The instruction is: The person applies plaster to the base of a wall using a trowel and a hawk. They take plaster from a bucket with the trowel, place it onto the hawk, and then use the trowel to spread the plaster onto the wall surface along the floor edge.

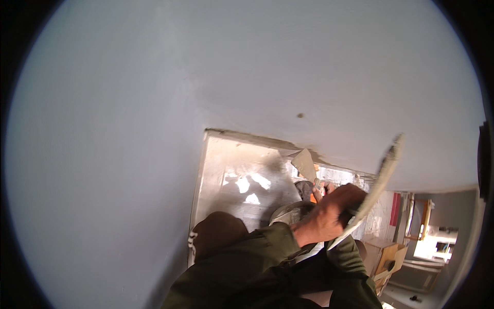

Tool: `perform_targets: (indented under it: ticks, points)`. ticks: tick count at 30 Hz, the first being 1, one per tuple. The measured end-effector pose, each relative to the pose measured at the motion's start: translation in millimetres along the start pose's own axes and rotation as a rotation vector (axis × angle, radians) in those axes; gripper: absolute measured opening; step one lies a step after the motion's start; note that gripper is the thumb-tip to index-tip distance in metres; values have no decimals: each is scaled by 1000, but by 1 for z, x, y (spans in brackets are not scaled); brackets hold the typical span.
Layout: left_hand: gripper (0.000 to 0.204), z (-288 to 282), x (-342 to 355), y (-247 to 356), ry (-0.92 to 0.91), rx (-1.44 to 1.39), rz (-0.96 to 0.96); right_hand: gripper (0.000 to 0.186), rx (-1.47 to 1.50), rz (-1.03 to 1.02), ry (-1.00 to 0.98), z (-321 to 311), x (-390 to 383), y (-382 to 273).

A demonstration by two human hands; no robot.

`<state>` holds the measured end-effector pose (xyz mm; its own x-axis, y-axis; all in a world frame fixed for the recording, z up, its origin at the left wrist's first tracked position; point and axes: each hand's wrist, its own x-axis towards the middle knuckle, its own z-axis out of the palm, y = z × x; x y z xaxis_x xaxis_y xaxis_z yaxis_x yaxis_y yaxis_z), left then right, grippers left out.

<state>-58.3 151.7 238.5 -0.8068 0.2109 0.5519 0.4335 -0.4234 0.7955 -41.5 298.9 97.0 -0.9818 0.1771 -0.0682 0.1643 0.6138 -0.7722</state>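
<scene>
Long flat blade: a pale, plaster-crusted tool, seen nearly edge-on, slanting up and right in front of the wall; whether it touches the wall cannot be told.
Left hand: the hand comes across from the lower left in a green sleeve, its fingers closed around the grip behind the blade.
Blade handling: probably light and stiff, thin enough to flex a little, its face slick where the paste is wet; best held by the grip at mid-length, clear of the edges.
Scraper: a small knife with a flared, paste-coated blade, pointing up just beyond the left hand, near the wall's lower edge.
Right hand: partly hidden behind the left, the hand has its fingers narrowed on the scraper's handle.
Scraper handling: likely light, with a springy blade; the handle close to the blade's neck should give most control.
Below: a rounded grey container sits above the pale floor, partly covered by the forearm.
</scene>
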Motion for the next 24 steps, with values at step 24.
perform_targets:
  ticks: [24]
  points:
    - [49, -6, -50, -38, 47, -1350, -1083, 48, -99, -682, 551, -124, -45, -55]
